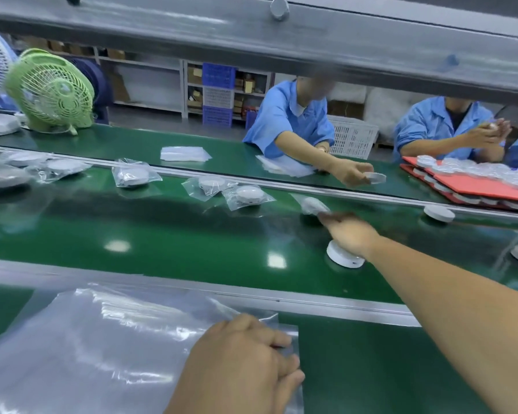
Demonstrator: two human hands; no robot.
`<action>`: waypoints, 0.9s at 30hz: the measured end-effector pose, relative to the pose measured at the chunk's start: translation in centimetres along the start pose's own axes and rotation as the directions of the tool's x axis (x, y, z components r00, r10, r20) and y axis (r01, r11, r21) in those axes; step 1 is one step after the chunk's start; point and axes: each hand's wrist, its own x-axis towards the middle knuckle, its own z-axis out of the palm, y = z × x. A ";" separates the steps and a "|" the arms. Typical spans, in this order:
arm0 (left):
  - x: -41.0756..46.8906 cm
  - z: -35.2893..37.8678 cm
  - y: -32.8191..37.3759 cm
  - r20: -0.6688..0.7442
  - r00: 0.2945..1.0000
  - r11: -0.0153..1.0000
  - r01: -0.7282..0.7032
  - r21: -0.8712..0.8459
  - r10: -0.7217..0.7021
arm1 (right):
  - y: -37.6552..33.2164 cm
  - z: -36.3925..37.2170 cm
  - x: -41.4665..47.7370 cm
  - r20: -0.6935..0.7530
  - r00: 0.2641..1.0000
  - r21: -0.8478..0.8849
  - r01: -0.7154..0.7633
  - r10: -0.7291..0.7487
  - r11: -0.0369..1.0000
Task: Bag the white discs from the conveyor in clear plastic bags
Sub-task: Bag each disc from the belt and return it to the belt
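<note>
A bare white disc [343,259] lies on the green conveyor belt [177,234], partly under my right wrist. My right hand [352,233] is stretched out over the belt and blurred. Its straight fingers reach a bagged disc [311,206] just beyond. My left hand [245,366] rests on a stack of clear plastic bags [102,339] on the near ledge, with its fingers curled at the stack's right edge, pinching the top bag. Another bare disc [438,213] sits further right on the belt.
Several bagged discs [132,176] lie along the belt's far side to the left. Across the line, a worker's hand [352,174] holds a disc, with another worker to the right. Red trays [476,186] of discs are at far right, a green fan [51,88] at far left, and a grey rail [251,34] overhead.
</note>
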 end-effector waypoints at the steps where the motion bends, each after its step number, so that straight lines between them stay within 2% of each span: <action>1: 0.1 -0.1 0.0 0.002 1.000 1.000 0.013 -0.023 -0.013 | 0.7 -0.3 -1.1 0.024 0.999 -0.084 0.031 -0.029 0.996; 3: -0.5 1.0 -0.6 -0.031 0.999 0.999 0.042 -0.026 -0.042 | 2.6 -0.4 -2.8 0.091 0.993 -0.219 0.093 -0.074 0.971; 5: -0.6 1.3 -0.6 -0.074 0.995 0.998 0.063 -0.015 -0.064 | 4.1 -0.2 -4.1 0.062 0.992 -0.359 0.123 -0.108 0.925; 7: -0.8 1.5 -0.4 -0.103 0.989 0.993 0.103 -0.052 -0.108 | 4.9 -0.4 -5.4 -0.026 0.988 -0.325 0.138 -0.155 0.935; 9: -1.1 1.7 -0.4 -0.126 0.983 0.988 0.121 -0.098 -0.133 | 4.7 -1.1 -7.2 -0.085 0.988 -0.123 0.121 -0.132 0.985; 11: -1.3 1.8 -0.5 -0.106 0.986 0.987 0.120 -0.110 -0.132 | 4.1 -1.4 -9.8 -0.100 0.994 0.217 0.074 -0.053 0.973; 13: -1.4 1.6 -0.4 -0.105 0.985 0.987 0.122 -0.108 -0.133 | 3.5 -1.0 -13.1 -0.044 0.999 0.549 0.023 0.002 0.836; 14: -1.4 1.5 -0.3 -0.112 0.984 0.986 0.127 -0.107 -0.139 | 3.3 -0.8 -15.0 0.001 1.000 0.660 -0.021 0.028 0.751; 16: -1.3 1.3 -0.2 -0.132 0.978 0.983 0.145 -0.110 -0.159 | 2.9 -0.5 -18.5 0.061 0.997 0.762 -0.074 0.043 0.643; 17: -1.2 1.3 -0.1 -0.139 0.975 0.979 0.156 -0.127 -0.174 | 2.7 -0.4 -20.2 0.036 0.999 0.753 -0.034 0.010 0.658; 18: -1.1 1.2 -0.2 -0.147 0.971 0.974 0.165 -0.158 -0.188 | 2.6 -0.2 -21.7 -0.036 0.998 0.694 0.068 -0.059 0.717; 20: -1.1 1.0 -0.2 -0.156 0.965 0.958 0.172 -0.231 -0.210 | 2.5 0.2 -24.1 -0.195 0.941 0.445 0.337 -0.277 0.830; 21: -1.1 0.9 -0.2 -0.154 0.966 0.955 0.166 -0.245 -0.207 | 2.5 0.6 -24.9 -0.252 0.892 0.321 0.443 -0.375 0.837; 25: -1.1 0.8 -0.3 -0.096 0.983 0.976 0.138 -0.167 -0.155 | 3.4 2.0 -25.7 -0.380 0.659 0.018 0.707 -0.649 0.707; 27: -1.1 0.8 -0.3 -0.091 0.980 0.970 0.159 -0.182 -0.177 | 4.2 2.5 -25.1 -0.401 0.576 -0.018 0.773 -0.712 0.635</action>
